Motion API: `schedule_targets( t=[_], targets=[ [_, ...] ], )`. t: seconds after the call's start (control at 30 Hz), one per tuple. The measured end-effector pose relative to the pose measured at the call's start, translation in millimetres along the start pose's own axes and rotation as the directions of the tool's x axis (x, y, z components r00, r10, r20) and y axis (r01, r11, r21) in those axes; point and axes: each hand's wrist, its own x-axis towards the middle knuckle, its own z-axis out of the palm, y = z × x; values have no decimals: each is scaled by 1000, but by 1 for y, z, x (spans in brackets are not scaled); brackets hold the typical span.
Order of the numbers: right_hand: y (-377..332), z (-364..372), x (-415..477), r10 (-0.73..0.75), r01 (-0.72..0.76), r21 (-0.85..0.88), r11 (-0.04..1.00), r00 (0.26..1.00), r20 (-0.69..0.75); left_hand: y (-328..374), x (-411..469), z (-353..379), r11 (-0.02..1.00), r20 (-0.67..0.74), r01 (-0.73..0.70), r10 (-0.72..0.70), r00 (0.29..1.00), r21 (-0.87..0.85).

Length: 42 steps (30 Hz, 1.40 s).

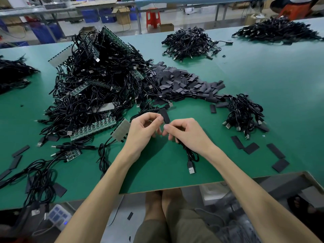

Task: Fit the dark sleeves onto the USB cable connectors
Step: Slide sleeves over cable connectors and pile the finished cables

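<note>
A flat dark sleeve (165,115) stands up between my two hands above the green table (263,85). My left hand (143,130) pinches its lower edge with thumb and forefinger. My right hand (185,132) curls around a black USB cable (190,153), thumb tip near the sleeve's bottom. The cable loops down from that hand and ends in a silver USB plug (191,168) lying on the table. Whether the cable's hidden end is inside the sleeve cannot be seen.
A big tangle of black cables and green circuit boards (94,88) fills the left. A heap of loose dark sleeves (184,85) lies behind my hands. A small cable bundle (243,113) sits right, with stray sleeves (250,148) nearby. The table's front edge (175,187) is close.
</note>
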Motion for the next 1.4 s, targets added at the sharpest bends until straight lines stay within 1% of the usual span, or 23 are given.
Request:
schedule_targets(
  t=[0.07,0.17,0.2,0.27,0.33,0.43,0.53,0.6,0.7,0.73,0.83,0.87,0.93,1.0,1.07,1.13,1.2,1.27,1.3,1.33,1.37,1.4],
  targets=[
    [0,-2,0,1,4,42,999,995,-101,0,-1,2,999,45,-17,15,999,32],
    [-1,-6,1,53,-7,164,986,961,-273,0,-2,4,991,172,-38,15,985,129],
    [0,-7,1,68,-11,181,983,947,-313,0,-2,5,986,214,-42,7,977,162],
    [-1,-9,1,102,-30,197,980,924,-367,2,-2,8,978,269,-52,-5,963,203],
    [-2,-9,1,143,-50,235,971,906,-399,4,-3,11,960,310,-95,8,951,264],
    [-4,-9,2,186,-70,285,956,897,-402,11,-7,24,908,396,-154,-15,918,390],
    [-5,-10,2,204,-78,305,949,890,-408,15,-7,39,895,394,-142,-41,918,423],
    [-6,-11,2,239,-83,366,927,881,-407,20,-6,42,918,376,-118,-36,926,378],
    [-6,-14,4,335,-66,540,839,844,-418,32,2,42,940,320,-148,45,946,307],
    [-5,-15,5,353,-61,568,821,836,-421,38,7,44,945,296,-160,72,953,286],
    [0,-13,6,327,-27,574,818,843,-427,62,26,63,950,267,-181,111,957,253],
    [0,-11,7,324,-19,570,821,839,-438,69,34,74,945,277,-199,124,953,261],
    [0,-11,8,351,-52,559,828,825,-443,82,48,96,922,310,-242,145,940,304],
    [-2,-11,7,364,-72,557,827,825,-433,90,57,115,917,355,-240,120,927,318],
    [-7,-11,4,344,-16,620,784,843,-413,90,57,124,932,368,-189,67,928,308],
    [-10,-11,1,286,34,633,773,872,-397,84,53,119,910,328,-211,90,940,356],
    [-7,-10,2,226,17,528,849,892,-392,75,48,103,876,257,-248,149,955,413],
    [-2,-9,5,195,-37,376,926,900,-390,67,40,78,861,148,-237,190,971,451],
    [0,-9,6,200,-61,335,940,895,-400,62,34,63,849,80,-218,205,975,481],
    [1,-9,6,212,-72,334,940,889,-405,57,28,48,830,7,-183,211,977,527],
    [2,-10,7,221,-73,348,935,886,-407,52,22,33,797,-63,-129,205,977,590],
    [4,-10,6,221,-70,355,932,887,-405,46,17,19,744,-131,-47,178,975,667]
  ],
)
